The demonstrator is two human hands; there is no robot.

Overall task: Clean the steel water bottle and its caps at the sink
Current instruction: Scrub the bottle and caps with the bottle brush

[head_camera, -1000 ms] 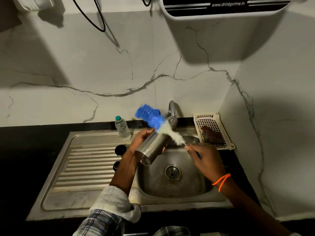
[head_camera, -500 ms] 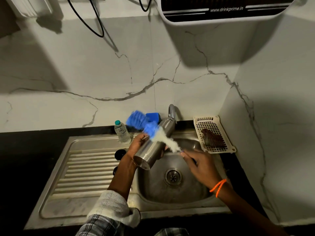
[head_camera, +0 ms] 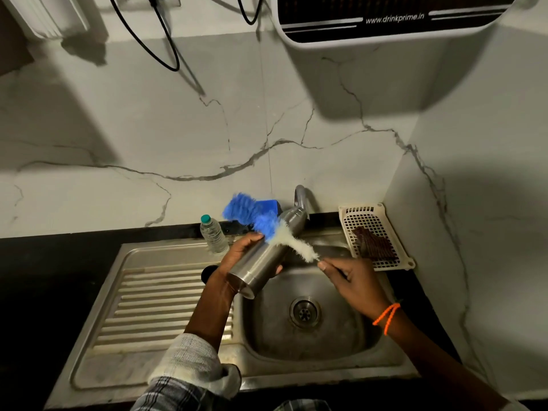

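Since a second ago our brush (head_camera: 268,229) has slid along the steel bottle (head_camera: 267,256). Left hand (head_camera: 243,256) wraps the bottle, tilted over the sink (head_camera: 296,351) so drips fall in; right hand (head_camera: 353,280) pinches the brush handle for scrubbing its outside.

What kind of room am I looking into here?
Most likely a home kitchen: a steel sink with a ribbed drainboard, a tap against a marble-look wall, and a wall-mounted water purifier above.

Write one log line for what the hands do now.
left hand: holds steel bottle | right hand: holds bottle brush across it | place: over sink
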